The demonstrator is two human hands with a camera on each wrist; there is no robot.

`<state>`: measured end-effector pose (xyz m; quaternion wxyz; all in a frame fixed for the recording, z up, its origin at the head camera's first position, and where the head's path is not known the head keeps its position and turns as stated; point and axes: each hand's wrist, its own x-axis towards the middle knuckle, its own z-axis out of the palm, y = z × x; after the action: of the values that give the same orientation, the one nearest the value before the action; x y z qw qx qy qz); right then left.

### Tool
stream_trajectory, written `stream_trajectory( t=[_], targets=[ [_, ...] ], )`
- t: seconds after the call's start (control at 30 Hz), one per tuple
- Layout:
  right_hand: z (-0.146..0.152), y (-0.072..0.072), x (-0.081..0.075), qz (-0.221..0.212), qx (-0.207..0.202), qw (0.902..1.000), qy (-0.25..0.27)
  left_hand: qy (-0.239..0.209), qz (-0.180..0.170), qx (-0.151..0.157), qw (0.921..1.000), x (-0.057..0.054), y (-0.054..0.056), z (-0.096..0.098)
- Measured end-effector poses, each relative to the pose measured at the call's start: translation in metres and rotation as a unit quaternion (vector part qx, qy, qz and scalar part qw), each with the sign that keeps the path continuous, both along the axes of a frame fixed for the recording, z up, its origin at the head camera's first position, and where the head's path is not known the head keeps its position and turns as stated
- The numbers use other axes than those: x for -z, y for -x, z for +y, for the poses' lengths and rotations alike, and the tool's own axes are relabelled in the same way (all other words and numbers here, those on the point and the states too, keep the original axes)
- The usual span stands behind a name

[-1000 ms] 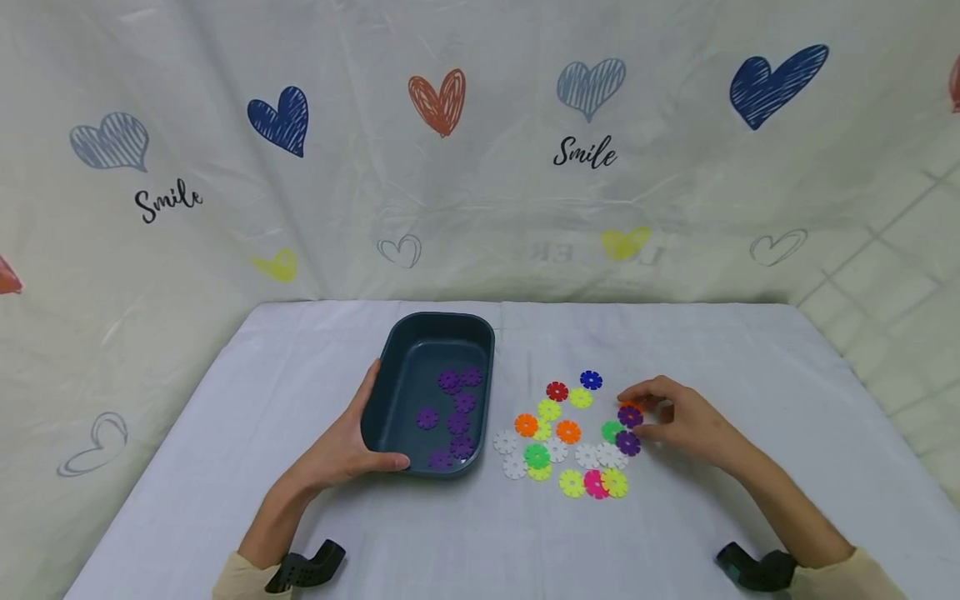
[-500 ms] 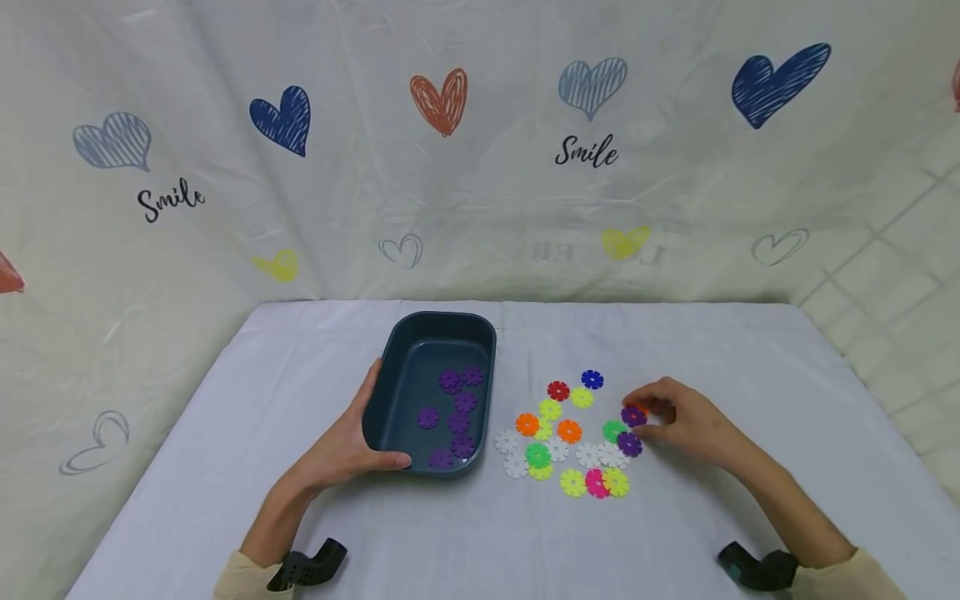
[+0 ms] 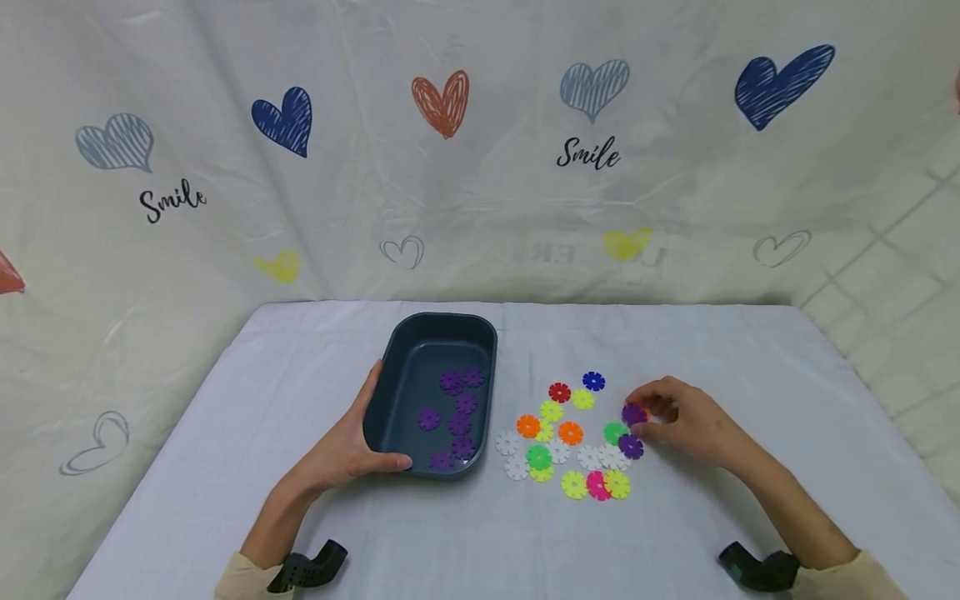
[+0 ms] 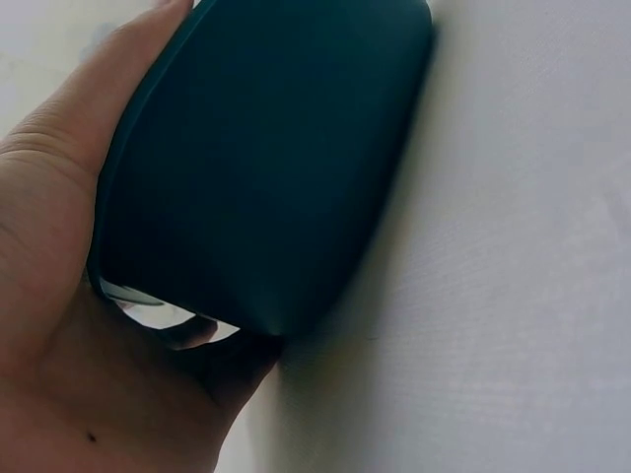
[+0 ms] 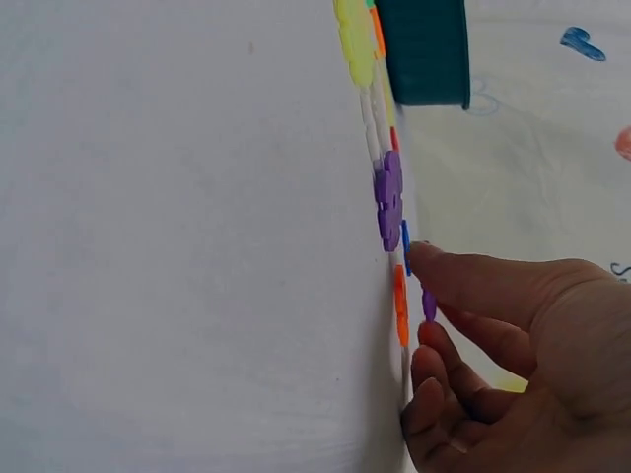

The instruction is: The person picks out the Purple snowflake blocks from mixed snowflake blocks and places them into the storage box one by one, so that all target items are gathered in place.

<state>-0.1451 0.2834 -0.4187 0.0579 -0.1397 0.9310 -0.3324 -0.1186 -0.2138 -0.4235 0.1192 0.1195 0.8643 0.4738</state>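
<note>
My left hand (image 3: 347,446) grips a dark teal tray (image 3: 399,342) at its left side, thumb over the near rim. Several purple snowflake discs (image 3: 429,418) lie inside the tray. In the left wrist view the tray's outer wall (image 4: 266,158) fills much of the frame. To the right, my right hand (image 3: 690,421) pinches a purple snowflake disc (image 3: 633,414) between thumb and fingers; the right wrist view shows that disc (image 5: 429,304) edge-on, just off the tabletop. An orange disc (image 5: 401,305) lies beside the fingertips, and another purple disc (image 3: 631,447) lies just below the thumb.
Between tray and right hand lie loose discs: white (image 3: 517,467), yellow (image 3: 574,485), green (image 3: 538,457), orange (image 3: 571,433), pink (image 3: 597,486), red (image 3: 559,392) and blue (image 3: 593,381). Some overlap. A white cloth (image 3: 480,542) covers the table; a printed curtain (image 3: 495,183) hangs behind.
My right hand has pinched the upper purple disc and shifted it slightly to the right, over the orange one. The left hand and tray stay in place.
</note>
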Motion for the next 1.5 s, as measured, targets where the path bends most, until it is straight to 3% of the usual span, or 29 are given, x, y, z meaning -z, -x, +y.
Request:
stream_trajectory(
  t=[0.57, 1.5],
  targets=[
    [-0.011, 0.009, -0.003, -0.005, 0.043, 0.9979, 0.048, 0.004, 0.003, 0.0, 1.0, 0.002, 0.0, 0.0],
    [-0.047, 0.011, -0.01, -0.01, 0.012, 0.993, 0.117, -0.004, 0.004, -0.004, 1.0, 0.003, 0.0, -0.001]
  ],
)
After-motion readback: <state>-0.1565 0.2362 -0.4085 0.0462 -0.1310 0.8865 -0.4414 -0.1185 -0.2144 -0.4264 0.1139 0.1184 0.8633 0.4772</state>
